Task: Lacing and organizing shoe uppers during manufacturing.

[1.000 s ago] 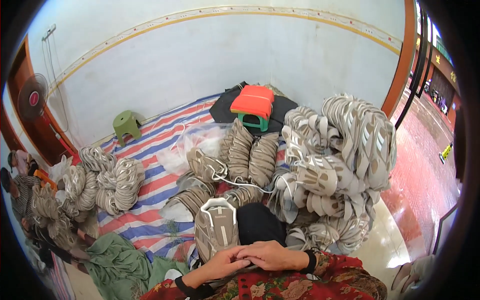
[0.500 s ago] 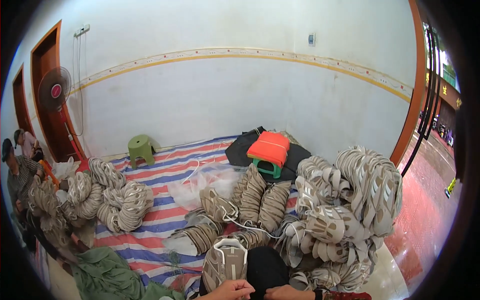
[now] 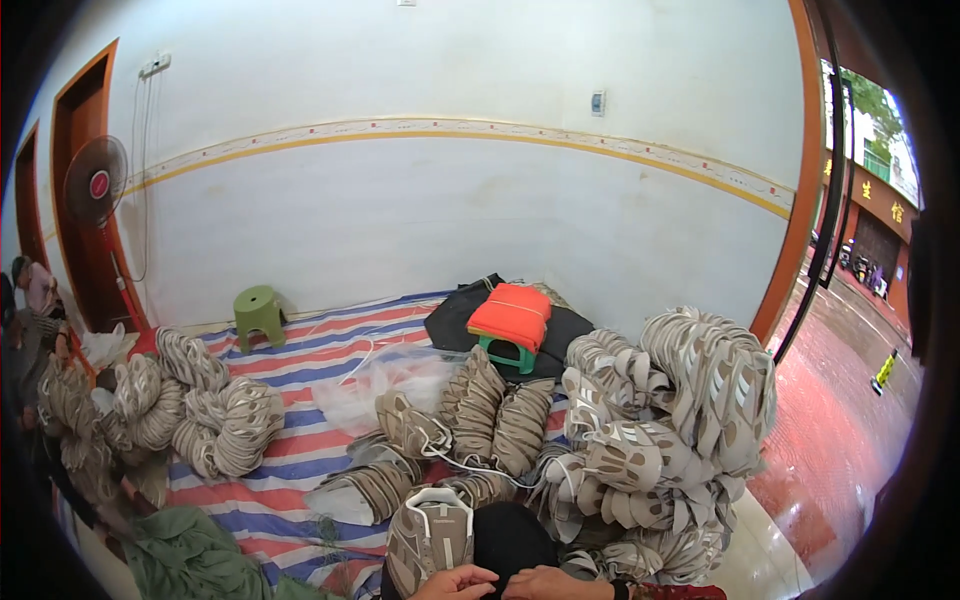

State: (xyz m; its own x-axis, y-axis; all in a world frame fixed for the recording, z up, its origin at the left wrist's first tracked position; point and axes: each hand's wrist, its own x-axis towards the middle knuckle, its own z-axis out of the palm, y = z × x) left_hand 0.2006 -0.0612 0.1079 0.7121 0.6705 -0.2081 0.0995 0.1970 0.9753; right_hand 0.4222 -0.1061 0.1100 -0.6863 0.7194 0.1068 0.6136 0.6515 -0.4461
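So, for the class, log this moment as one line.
left hand: at upper, grip unclear | right hand: by black cloth, grip unclear | right: stacked uppers | back: red bundle on green stool

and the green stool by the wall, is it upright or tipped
Upright: the stool shows its round seat on top, with its legs pointing down.

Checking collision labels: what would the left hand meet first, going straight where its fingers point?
Likely the right hand, across a gap; depth unclear, so the black fabric between might come first.
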